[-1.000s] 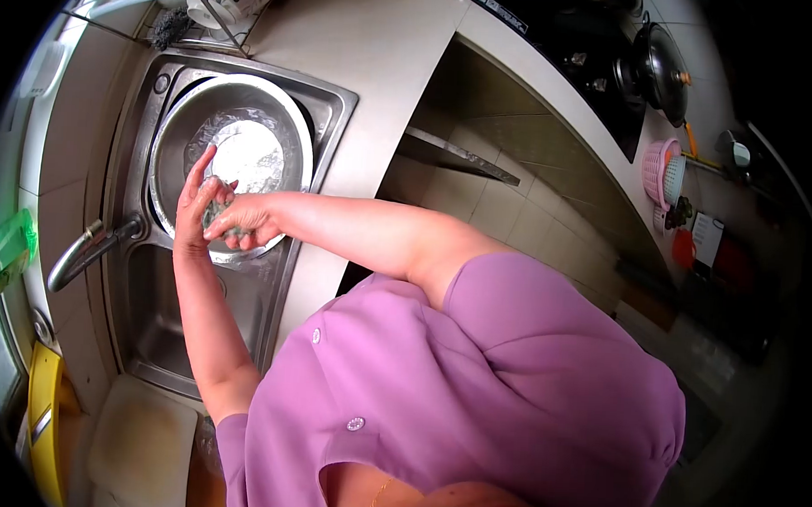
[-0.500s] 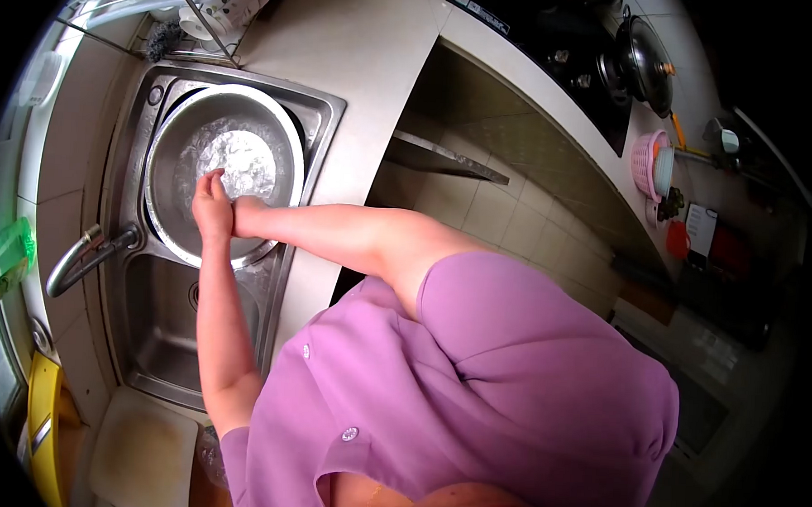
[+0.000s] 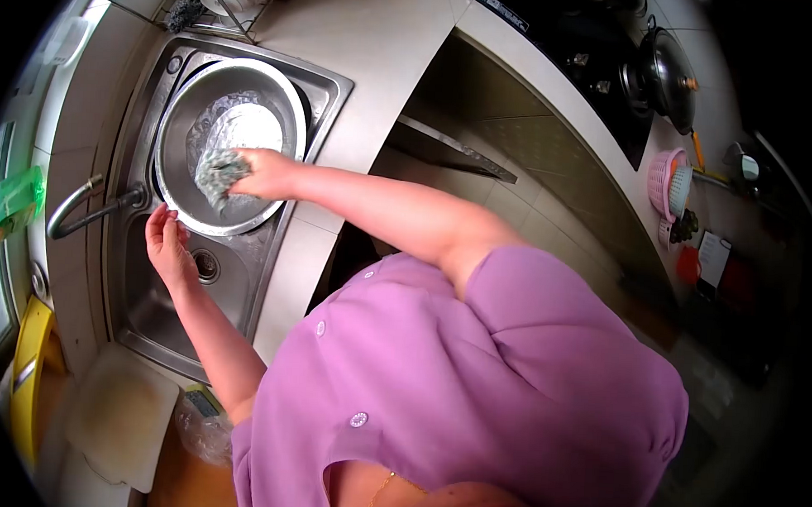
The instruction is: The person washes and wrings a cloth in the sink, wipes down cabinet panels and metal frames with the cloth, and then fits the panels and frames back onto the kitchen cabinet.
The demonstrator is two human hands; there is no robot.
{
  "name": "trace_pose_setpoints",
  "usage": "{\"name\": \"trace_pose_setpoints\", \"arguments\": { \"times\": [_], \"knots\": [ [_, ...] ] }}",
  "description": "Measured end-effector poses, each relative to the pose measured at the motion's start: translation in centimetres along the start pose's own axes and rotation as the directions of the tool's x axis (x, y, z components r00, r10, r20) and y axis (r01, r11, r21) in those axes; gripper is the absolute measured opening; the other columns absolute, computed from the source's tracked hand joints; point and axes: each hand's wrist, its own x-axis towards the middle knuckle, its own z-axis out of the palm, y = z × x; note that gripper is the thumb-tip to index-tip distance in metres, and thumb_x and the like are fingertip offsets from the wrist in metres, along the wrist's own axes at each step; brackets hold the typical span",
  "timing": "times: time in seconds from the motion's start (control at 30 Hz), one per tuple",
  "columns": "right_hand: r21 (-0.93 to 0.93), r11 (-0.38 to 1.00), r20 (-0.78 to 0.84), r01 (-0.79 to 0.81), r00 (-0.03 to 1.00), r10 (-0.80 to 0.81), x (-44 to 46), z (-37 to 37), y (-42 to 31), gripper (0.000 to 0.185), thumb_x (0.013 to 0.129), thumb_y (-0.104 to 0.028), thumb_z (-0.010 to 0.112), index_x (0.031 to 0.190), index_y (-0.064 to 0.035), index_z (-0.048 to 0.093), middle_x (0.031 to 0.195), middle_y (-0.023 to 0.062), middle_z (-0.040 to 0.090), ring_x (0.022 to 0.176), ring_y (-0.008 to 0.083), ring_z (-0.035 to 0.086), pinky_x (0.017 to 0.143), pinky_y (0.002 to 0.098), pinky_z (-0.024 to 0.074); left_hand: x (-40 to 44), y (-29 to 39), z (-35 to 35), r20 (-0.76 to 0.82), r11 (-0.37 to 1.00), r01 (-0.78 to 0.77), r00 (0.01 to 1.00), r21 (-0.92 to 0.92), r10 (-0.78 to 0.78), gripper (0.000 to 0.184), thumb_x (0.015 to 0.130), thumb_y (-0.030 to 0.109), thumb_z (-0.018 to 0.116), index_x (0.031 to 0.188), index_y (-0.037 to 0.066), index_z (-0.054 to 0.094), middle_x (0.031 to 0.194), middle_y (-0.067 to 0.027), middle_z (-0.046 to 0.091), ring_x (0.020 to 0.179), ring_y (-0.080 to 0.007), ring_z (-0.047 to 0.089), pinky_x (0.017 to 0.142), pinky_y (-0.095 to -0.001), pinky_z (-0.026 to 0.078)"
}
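Note:
A large round metal basin [image 3: 169,139] stands in the upper bowl of a steel double sink, with water and a bright reflection inside. My right hand [image 3: 266,173] is closed on a wet grey-green cloth [image 3: 217,176], bunched up over the near part of the basin. Close by the basin's lower left rim is my left hand [image 3: 171,248], its fingers loosely bent and apart, with nothing visible in them. Whether its fingertips touch the rim I cannot tell.
A curved faucet [image 3: 86,208] stands left of the sink [image 3: 149,319]. A pale cutting board [image 3: 123,413] and a plastic bag [image 3: 203,435] lie below it. A dish rack is at the top left; a lidded pan [image 3: 667,79] sits on the stove side.
My hands, together over the basin before, are now apart. The left moved back to the rim; the right now shows the cloth. The view has shifted slightly.

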Motion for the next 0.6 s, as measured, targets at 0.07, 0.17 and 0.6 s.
{"name": "trace_pose_setpoints", "arguments": {
  "times": [0.07,0.17,0.6],
  "knots": [
    [0.225,0.974,0.118,-0.029,0.993,0.003,-4.5,-5.0,-3.4,0.057,0.079,-0.006,0.068,0.131,-0.0075,0.046,0.102,0.006,0.064,0.087,0.0137,0.062,0.071,0.0283,0.0529,-2.3,0.9,1.9,-0.106,0.998,-0.066,0.992,0.016,0.067,0.022,0.089,0.001,0.054,0.111,0.002,0.057,0.096,-0.0037,0.061,0.072,-0.0048,0.053,0.059,-0.0157,0.04],
    [0.243,0.965,-0.023,0.101,0.995,-0.099,-10.9,-13.8,0.9,0.048,0.077,0.002,0.065,0.122,-0.0044,0.049,0.104,0.0092,0.062,0.085,0.0156,0.063,0.065,0.0279,0.0554,-6.6,0.6,5.3,-0.182,0.975,-0.175,0.963,0.137,0.198,0.021,0.09,0.004,0.055,0.111,0.003,0.058,0.097,-0.0035,0.062,0.076,-0.0063,0.055,0.066,-0.0181,0.044],
    [0.318,0.948,-0.529,0.003,0.83,0.175,-25.5,-33.3,15.5,0.046,0.088,-0.017,0.057,0.128,0.0027,0.044,0.116,0.0102,0.058,0.103,0.0178,0.057,0.089,0.0304,0.0447,-24.6,-19.4,40.6,0.434,0.788,0.208,0.739,0.58,-0.515,0.108,0.063,0.062,0.073,0.134,-0.01,0.034,0.132,-0.0292,0.044,0.125,-0.0346,0.044,0.103,-0.0367,0.037]
  ]
}}
